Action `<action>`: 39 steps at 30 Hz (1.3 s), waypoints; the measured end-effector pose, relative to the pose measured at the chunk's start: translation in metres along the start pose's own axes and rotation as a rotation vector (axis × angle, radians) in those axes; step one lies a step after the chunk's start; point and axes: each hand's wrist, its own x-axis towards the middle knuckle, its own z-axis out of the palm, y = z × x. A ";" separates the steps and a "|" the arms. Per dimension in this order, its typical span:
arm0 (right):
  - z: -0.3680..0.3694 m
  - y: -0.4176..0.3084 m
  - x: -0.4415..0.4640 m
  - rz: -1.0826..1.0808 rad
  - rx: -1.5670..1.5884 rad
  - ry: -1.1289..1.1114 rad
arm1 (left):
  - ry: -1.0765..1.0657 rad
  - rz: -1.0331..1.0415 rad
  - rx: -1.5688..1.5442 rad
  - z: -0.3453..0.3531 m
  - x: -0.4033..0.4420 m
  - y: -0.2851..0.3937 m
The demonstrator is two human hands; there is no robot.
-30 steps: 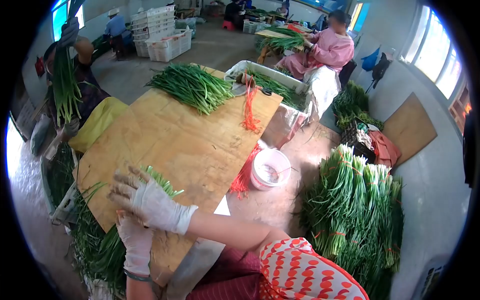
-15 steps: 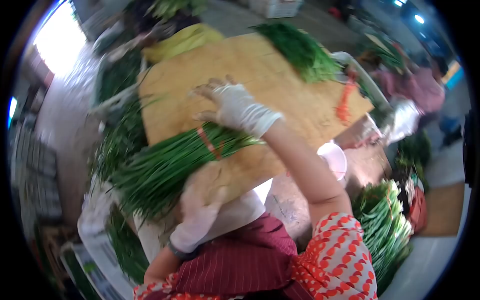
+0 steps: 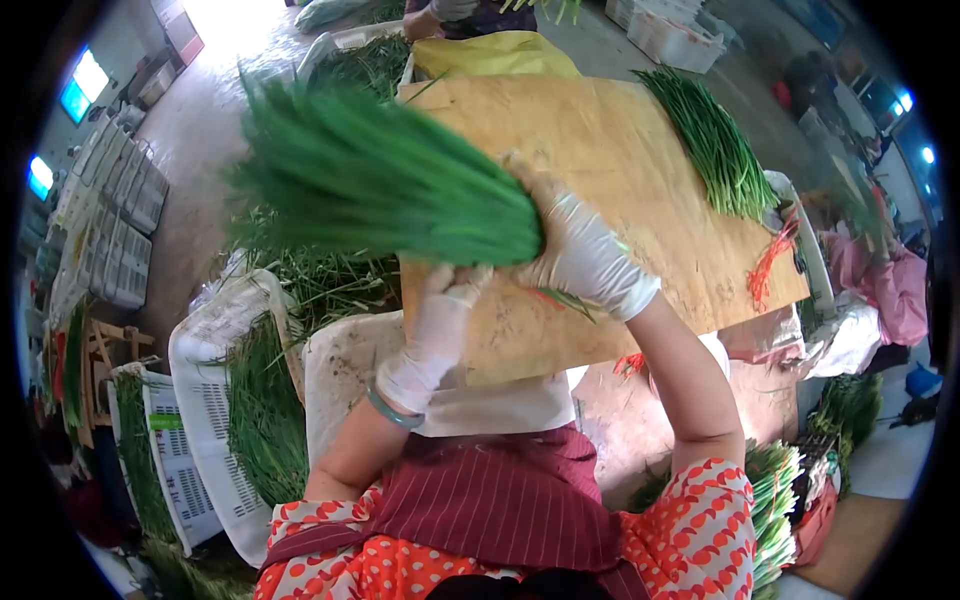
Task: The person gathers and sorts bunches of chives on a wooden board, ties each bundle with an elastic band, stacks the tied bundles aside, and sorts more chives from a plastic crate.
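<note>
The wooden tabletop (image 3: pixel 600 130) spreads beneath one end of a big bunch of greens (image 3: pixel 390 190), another pile of greens (image 3: pixel 705 150) lying far right, the right hand (image 3: pixel 580 245) clasping that end, the left hand (image 3: pixel 440 325) touching its near side, grip unclear, red strings (image 3: pixel 772 265) by the right edge.

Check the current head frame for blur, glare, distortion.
Head view: motion blur smears the leafy end of the bundle of greens, while the wooden board looks fairly crisp; glare washes out the floor toward the top left; fisheye distortion curves the outer scene, with black corners.
</note>
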 end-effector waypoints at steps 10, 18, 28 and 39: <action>-0.045 -0.016 0.001 -0.062 0.803 0.359 | -0.196 0.756 0.268 0.009 0.054 0.095; -0.003 0.006 0.005 0.123 1.089 0.192 | -0.256 0.489 0.146 0.017 0.071 0.071; -0.021 -0.025 0.019 0.018 0.941 0.588 | -0.120 0.651 0.142 0.060 0.053 0.131; 0.000 -0.019 0.005 0.100 1.024 0.678 | 0.014 0.687 0.184 0.054 0.060 0.095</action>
